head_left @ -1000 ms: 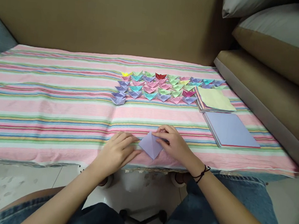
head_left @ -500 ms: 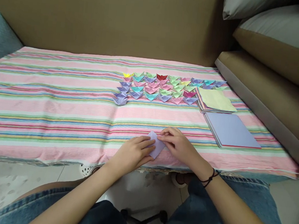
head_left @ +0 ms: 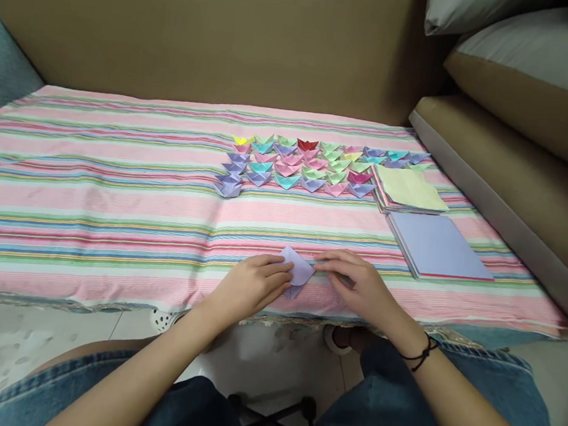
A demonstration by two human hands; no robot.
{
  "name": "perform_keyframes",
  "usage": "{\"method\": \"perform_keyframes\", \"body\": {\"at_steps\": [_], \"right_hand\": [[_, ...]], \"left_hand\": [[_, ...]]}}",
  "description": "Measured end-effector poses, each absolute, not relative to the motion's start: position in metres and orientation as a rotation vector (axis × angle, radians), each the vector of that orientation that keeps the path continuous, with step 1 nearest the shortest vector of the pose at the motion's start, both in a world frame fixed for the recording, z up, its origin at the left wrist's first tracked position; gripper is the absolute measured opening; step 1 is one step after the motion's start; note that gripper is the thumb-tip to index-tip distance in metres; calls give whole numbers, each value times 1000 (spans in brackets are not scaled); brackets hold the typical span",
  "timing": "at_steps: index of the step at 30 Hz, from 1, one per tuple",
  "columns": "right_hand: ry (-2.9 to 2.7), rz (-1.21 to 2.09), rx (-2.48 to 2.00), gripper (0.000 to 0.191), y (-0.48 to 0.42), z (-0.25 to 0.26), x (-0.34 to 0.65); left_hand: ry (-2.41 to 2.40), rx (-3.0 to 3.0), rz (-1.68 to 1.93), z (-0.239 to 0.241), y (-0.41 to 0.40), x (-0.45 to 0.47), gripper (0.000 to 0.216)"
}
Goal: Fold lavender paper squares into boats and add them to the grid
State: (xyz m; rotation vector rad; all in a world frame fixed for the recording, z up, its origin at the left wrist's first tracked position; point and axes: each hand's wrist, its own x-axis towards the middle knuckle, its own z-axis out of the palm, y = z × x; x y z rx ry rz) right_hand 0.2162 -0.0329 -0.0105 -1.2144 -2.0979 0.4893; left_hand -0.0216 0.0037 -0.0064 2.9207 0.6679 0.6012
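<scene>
A small folded sheet of lilac paper lies near the front edge of the striped cloth, a corner pointing away from me. My left hand is closed on its left side, fingertips over the paper; its thumb is hidden. My right hand pinches the right corner between thumb and fingers. A folded flap shows at the paper's near end. Beyond my hands, rows of small folded paper boats stand in many colours. One lilac boat sits at the near left end.
Right of my hands lie a stack of lilac-topped square paper and, behind it, a yellow-topped stack. Brown cushions line the right side. A brown backrest rises behind the striped cloth.
My right hand has moved right, from the paper's top to its right corner. The left fingers have shifted slightly on the paper, and a flap at its near end now shows.
</scene>
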Motion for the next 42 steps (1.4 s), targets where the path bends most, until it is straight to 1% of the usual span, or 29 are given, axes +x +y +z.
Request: {"method": "perform_keyframes", "body": {"at_steps": [1, 3, 6, 11, 23, 30, 35, 37, 40, 42], "right_hand": [[-2076, 509, -1204, 28, -33, -10, 213], [-2088, 542, -1166, 27, -32, -11, 206], [-2146, 480, -1164, 25, -30, -17, 196], [-2154, 415, -1207, 15, -27, -22, 189], [-2189, 431, -1173, 17, -26, -19, 192], [-2163, 397, -1190, 9, -27, -18, 189], [-2158, 390, -1212, 8, -26, -18, 188], [-2165, 398, -1211, 8, -25, -17, 189], [-2175, 425, -1200, 13, -23, -17, 190], [-2162, 443, -1197, 9, -21, -17, 190]], "left_hand": [[670, 2924, 619, -6, 4, -21, 28], [680, 2929, 635, -6, 4, -20, 27], [681, 2931, 621, -5, 3, -19, 26], [641, 2948, 576, -3, 0, -20, 25], [688, 2852, 556, -7, -5, -21, 21], [721, 2788, 605, -7, -6, -20, 18], [766, 2766, 666, -11, -5, -19, 17], [829, 2729, 685, -13, -4, -18, 17], [997, 2601, 695, -14, -2, -16, 18], [1068, 2511, 689, -13, -1, -16, 18]]}}
